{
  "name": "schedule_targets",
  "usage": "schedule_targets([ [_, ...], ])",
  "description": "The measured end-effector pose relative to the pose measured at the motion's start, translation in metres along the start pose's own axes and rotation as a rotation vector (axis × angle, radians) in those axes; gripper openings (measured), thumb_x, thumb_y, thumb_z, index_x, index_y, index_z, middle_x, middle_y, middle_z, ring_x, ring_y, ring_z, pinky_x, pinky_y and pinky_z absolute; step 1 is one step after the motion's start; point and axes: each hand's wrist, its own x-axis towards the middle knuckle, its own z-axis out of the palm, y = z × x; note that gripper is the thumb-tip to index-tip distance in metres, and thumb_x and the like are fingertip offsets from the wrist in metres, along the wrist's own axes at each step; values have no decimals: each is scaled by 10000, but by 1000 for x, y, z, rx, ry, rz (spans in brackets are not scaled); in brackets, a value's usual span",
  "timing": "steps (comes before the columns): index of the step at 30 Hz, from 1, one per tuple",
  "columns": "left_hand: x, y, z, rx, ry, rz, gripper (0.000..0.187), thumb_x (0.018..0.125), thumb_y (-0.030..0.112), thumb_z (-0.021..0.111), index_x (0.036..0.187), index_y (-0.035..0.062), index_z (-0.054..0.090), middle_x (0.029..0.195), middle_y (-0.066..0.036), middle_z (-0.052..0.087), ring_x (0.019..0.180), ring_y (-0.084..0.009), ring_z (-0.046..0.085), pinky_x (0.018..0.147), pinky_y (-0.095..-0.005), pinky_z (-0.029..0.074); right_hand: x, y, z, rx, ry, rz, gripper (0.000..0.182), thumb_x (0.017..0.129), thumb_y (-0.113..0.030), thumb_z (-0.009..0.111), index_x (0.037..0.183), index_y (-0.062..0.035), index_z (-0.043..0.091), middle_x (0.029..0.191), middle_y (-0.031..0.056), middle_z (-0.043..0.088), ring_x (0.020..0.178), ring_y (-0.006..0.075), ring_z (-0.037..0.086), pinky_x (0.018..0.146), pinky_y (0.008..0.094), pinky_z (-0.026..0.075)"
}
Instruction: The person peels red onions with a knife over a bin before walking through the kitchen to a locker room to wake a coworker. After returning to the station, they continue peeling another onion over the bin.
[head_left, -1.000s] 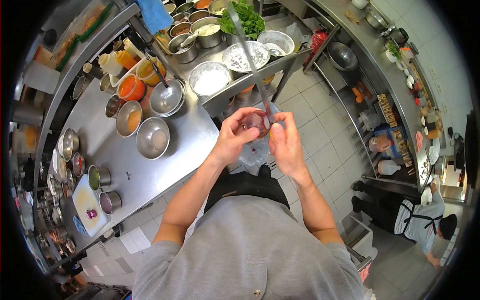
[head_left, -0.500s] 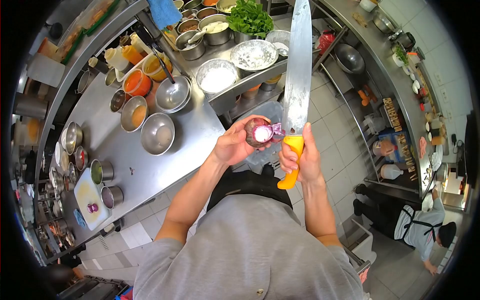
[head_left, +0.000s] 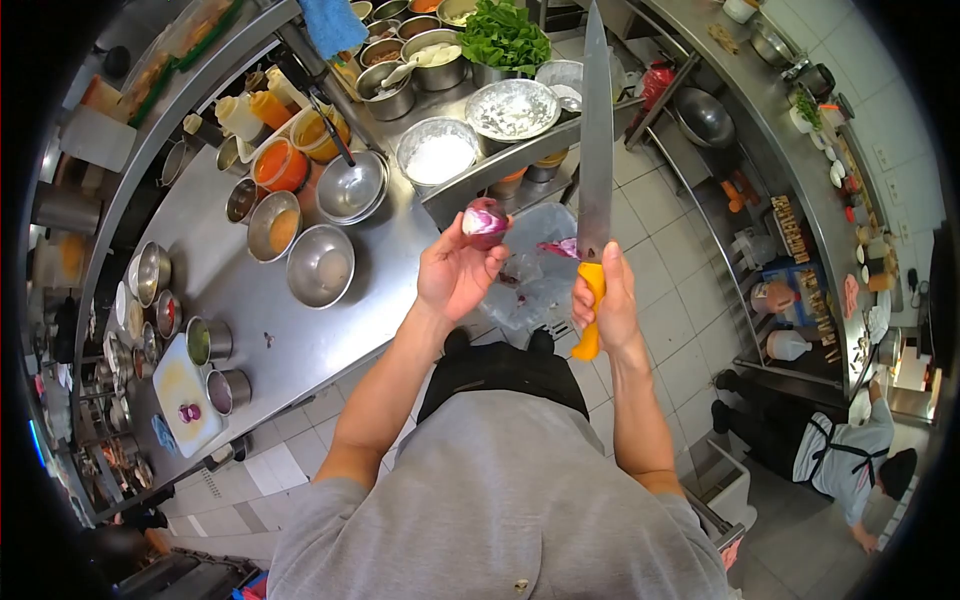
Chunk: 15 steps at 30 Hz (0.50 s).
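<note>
My left hand (head_left: 455, 270) holds a partly peeled red onion (head_left: 485, 223) between thumb and fingers. In my right hand (head_left: 608, 305) is the yellow handle of a large knife (head_left: 596, 140), its blade pointing away from me. A strip of purple onion skin (head_left: 562, 246) hangs beside the blade near the handle, apart from the onion. Below both hands is a bin with a clear plastic liner (head_left: 530, 295), with some scraps inside.
On the steel counter (head_left: 385, 310) at the left are metal bowls (head_left: 320, 266) and a cutting board (head_left: 190, 395) with onion pieces. Flour bowls (head_left: 438, 152) and leafy greens (head_left: 503, 38) stand ahead. A co-worker (head_left: 845, 460) is at the right.
My left hand and the onion have moved left and up, away from the knife. The skin strip has separated from the onion. The knife has turned and shifted slightly right.
</note>
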Motion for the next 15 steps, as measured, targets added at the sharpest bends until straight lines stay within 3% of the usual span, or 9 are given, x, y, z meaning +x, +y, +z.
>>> schedule_targets([
  [4,1,3,0,104,43,83,412,1061,309,434,1380,51,465,1200,-141,580,940,-250,621,820,-314,570,7,0,-6,-338,24,38,421,1060,-492,381,1086,-76,443,587,7,461,425,65,407,393,237,358],
  [7,2,3,3,102,137,85,404,1054,281,464,1371,31,466,1189,-136,578,934,-238,616,825,-318,570,8,6,1,-445,35,4,359,1037,-428,494,1082,-76,438,587,14,511,457,75,449,418,252,360],
  [10,0,1,-11,106,187,68,420,1044,289,496,1362,16,468,1216,-146,578,931,-219,614,835,-317,568,11,15,2,-429,76,14,344,1021,-389,551,1084,-71,437,591,20,537,466,75,466,433,254,374],
  [15,0,-5,-4,210,160,-15,453,1037,336,517,1362,22,477,1269,-156,580,954,-169,599,860,-295,532,16,25,-4,-439,63,-29,309,1034,-361,538,1115,-75,456,581,3,517,442,60,434,405,228,343],
])
